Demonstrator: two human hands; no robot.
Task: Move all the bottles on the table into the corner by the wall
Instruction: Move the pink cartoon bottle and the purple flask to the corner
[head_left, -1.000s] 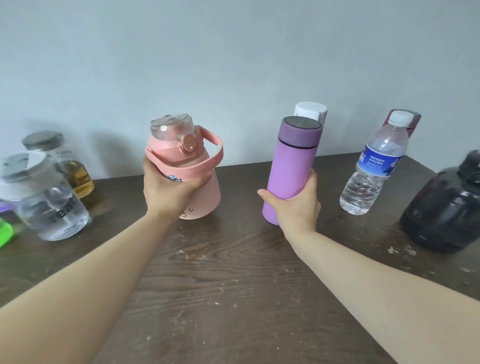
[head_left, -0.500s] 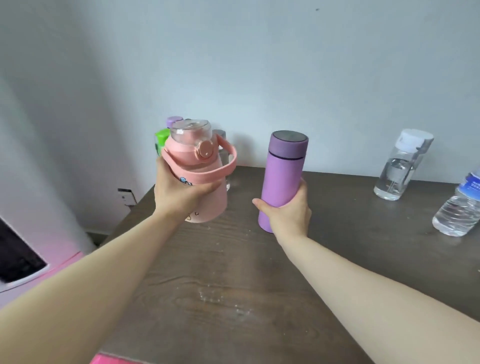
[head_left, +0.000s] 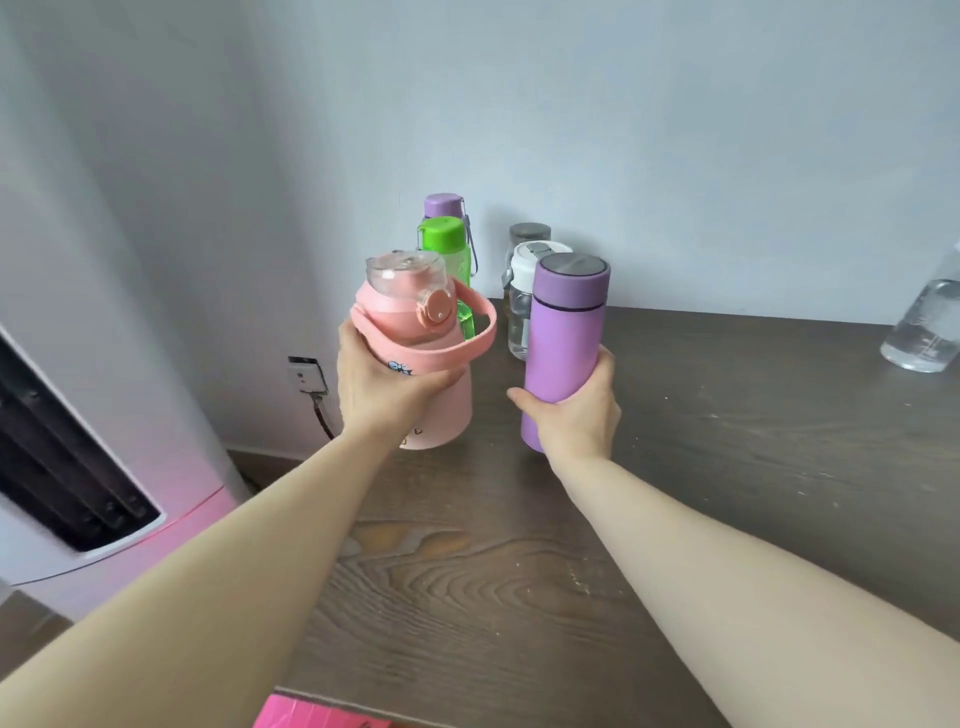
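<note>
The dark wood-grain worktop runs back to a pale wall, and at its far left corner stands a cluster of four bottles: a purple-capped one rearmost, a green-lidded translucent bottle in front of it, a grey-lidded jar, and a clear bottle with a white lid. Far to the right, well apart from that group, a clear plastic water bottle waits at the frame's edge.

The step in hand looks to be carrying two bottles to the corner. To do it well, each should be set down upright just beside the cluster, close to the wall, lowered gently so neither knocks the standing bottles over; the wider one needs the roomier gap.

The left hand is closed around the squat pink plastic jug with a loop handle and clear flip lid, fingers wrapped over its middle, held slightly tilted above the worktop. The right hand is curled firmly round the lower part of the tall matte purple flask with a grey metal top, which is near upright; whether its base touches the worktop cannot be told.
</note>
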